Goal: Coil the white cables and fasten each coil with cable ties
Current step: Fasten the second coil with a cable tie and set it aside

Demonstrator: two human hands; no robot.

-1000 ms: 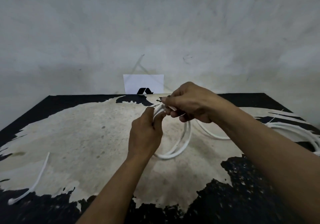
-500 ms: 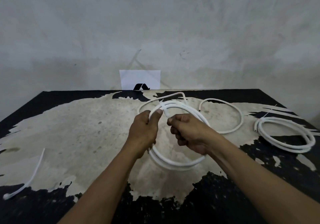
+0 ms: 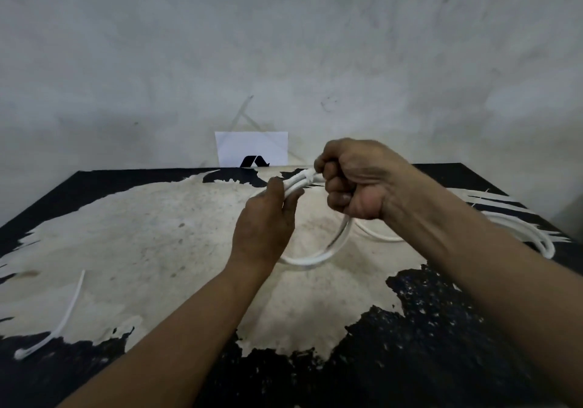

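White cable coil (image 3: pixel 307 261) pinched by left hand (image 3: pixel 265 227), right hand (image 3: pixel 356 180) fisted round it; worn black table (image 3: pixel 126 234), grey wall (image 3: pixel 284 44).

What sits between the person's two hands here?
In the head view, a short bunched stretch of the white cable coil bridges the left hand and right hand; both grip it. A tie seems wrapped near the right hand.

Grey plaster wall (image 3: pixel 284 44), scuffed and stained, flat dim lighting. Black table (image 3: pixel 441 360) pushed against it, top coat worn off to pale patches. White card (image 3: pixel 252 145) with black logo propped at the wall.
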